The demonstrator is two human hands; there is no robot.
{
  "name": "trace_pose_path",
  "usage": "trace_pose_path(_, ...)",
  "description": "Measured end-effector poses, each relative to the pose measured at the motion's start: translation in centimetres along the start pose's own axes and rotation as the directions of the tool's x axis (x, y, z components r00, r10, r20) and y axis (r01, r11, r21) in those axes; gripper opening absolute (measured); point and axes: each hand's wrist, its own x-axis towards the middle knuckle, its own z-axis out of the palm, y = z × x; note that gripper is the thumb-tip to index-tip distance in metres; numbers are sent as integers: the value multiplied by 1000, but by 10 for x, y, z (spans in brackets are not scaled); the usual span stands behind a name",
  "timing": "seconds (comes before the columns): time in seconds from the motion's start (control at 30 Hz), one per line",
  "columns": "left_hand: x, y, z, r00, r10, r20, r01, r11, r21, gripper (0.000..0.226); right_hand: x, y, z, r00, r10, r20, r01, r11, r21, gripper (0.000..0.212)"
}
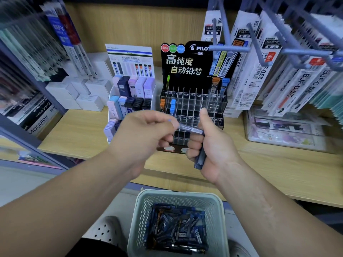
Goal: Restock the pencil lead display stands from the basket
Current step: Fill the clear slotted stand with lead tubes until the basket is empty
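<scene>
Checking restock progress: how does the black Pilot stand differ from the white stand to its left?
The black Pilot stand has a clear grid of narrow slots, mostly empty, with a few orange and blue cases; the white stand has stepped tiers nearly full of wider pastel and navy cases. The Pilot stand's backboard is black; the white stand's is pale. Both sit on the wooden shelf.

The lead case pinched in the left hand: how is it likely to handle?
The lead case looks like slim hard plastic, so probably stiff and light; the left hand manages it with a fingertip pinch. Its smooth, flat-looking sides may slip, but likely won't roll.
</scene>
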Motion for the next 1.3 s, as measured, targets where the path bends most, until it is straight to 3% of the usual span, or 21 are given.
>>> trace_pose_path(0.1,11,6,-14,997,33,-70,-37,997,-63,4,0,5,-1,995,74,72,-70,996,-50,39)
trace_pose_path(0.2,19,11,-30,982,152,-114,-136,981,141,6,1,6,-4,994,95,58,-92,994,-65,42)
trace_pose_path(0.3,26,7,-40,958,282,-53,-223,848,480,7,1,4,-10,995,95,29,-93,994,-63,42)
trace_pose_path(0.43,34,-8,-38,917,377,131,-359,636,683,11,1,2,-18,996,92,8,-92,994,-54,43)
trace_pose_path(0.53,41,-14,-32,872,439,218,-454,556,697,9,1,2,-21,996,89,8,-89,995,-55,43)
trace_pose_path(0.77,60,-31,-26,844,456,283,-512,526,679,11,3,-1,-27,995,96,6,-95,994,-61,44)
trace_pose_path(0.97,68,-42,-19,752,487,445,-622,300,723,14,5,-2,-31,995,97,-1,-97,994,-53,45)
trace_pose_path(1.13,75,-48,-14,759,496,421,-578,216,787,21,5,-5,-32,989,131,71,-140,981,133,50)
trace_pose_path(1.3,71,-44,-11,769,494,405,-549,187,815,25,9,-7,-30,996,57,67,-77,934,350,53)
